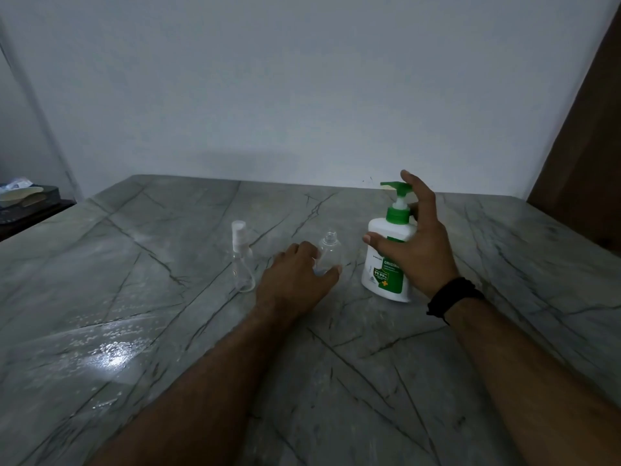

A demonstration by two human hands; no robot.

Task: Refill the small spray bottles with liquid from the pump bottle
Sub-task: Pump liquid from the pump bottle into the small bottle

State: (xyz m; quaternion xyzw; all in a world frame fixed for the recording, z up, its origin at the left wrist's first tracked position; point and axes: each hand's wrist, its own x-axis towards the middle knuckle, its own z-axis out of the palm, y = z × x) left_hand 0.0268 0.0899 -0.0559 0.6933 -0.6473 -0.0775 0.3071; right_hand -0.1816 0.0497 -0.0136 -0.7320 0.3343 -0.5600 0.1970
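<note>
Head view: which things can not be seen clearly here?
- Pump bottle label: small print too small, partly behind the right hand.
- Open spray bottle base: hidden by the left hand fingers.
- Items on the side shelf: dim, cut by the left edge.

- Dim, bluish-grey light overall; colours look muted.
- A bright glare patch lies on the worktop (111,351) at lower left, perhaps from an overhead lamp.
- Soft shadow on the wall (302,79).
- Wide-angle bending at edges; slight softness throughout.
</note>
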